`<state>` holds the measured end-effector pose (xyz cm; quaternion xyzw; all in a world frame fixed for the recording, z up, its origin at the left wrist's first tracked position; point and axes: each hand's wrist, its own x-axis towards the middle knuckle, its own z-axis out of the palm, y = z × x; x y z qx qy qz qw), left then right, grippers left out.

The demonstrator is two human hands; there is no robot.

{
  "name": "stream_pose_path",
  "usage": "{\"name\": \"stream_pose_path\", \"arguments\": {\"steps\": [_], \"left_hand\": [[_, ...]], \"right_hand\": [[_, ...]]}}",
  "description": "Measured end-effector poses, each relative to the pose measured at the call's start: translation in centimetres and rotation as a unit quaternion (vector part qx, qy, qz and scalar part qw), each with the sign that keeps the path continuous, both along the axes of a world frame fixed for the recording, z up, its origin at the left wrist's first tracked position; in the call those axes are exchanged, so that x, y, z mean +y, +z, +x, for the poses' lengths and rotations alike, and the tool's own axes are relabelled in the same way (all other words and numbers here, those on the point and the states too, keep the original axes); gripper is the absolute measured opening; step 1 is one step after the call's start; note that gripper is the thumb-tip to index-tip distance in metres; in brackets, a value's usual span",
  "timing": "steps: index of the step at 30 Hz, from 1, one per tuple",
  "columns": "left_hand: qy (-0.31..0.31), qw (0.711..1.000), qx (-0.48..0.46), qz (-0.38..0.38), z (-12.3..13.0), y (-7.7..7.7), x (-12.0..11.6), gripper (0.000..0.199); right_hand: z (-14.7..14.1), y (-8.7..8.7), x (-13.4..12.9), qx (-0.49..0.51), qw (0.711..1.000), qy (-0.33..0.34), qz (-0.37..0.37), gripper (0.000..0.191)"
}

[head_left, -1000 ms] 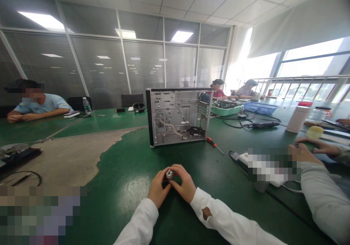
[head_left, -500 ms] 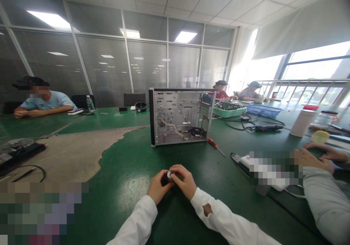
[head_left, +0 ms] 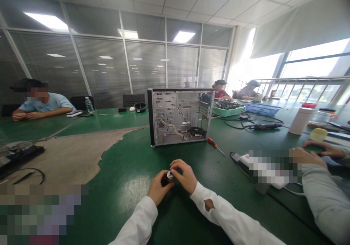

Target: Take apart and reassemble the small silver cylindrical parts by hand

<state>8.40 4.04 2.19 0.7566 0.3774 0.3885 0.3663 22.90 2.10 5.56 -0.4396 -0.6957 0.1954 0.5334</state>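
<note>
My left hand [head_left: 158, 187] is closed around a small round metallic container [head_left: 170, 177], held just above the green table. At its top, the thumb and fingers of my right hand [head_left: 186, 175] come together; whatever they pinch is too small to make out. Beyond my hands an open computer case [head_left: 179, 117] stands upright, with loose cables [head_left: 175, 130] and a black fan-like part [head_left: 198, 131] inside. An orange-handled screwdriver [head_left: 216, 146] lies by its right corner.
A white power strip [head_left: 273, 175] and another person's hands [head_left: 310, 155] are at right. Farther back are a green basket [head_left: 228, 111], a blue basket [head_left: 262, 109] and a pale bottle [head_left: 301, 120]. Bare grey board [head_left: 73, 154] shows at left.
My right hand has risen slightly at the container's top, its fingers now more above the rim. My left hand keeps its hold, nearly in the same place.
</note>
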Motion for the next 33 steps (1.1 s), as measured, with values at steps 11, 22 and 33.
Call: {"name": "stream_pose_path", "arguments": {"steps": [11,22,33], "left_hand": [[0.01,1.0,-0.002,-0.026,-0.2,0.3,0.1,0.033],[-0.048,0.997,-0.029,-0.058,-2.0,0.0,1.4,0.049],[-0.015,0.988,-0.061,-0.144,-3.2,-0.3,2.8,0.034]], "right_hand": [[3.6,-4.3,1.6,-0.085,0.996,-0.011,-0.001,0.008],[4.8,-5.5,2.7,0.063,0.992,-0.027,-0.106,0.015],[7.4,-7.1,5.2,0.258,0.946,-0.051,-0.188,0.033]]}}
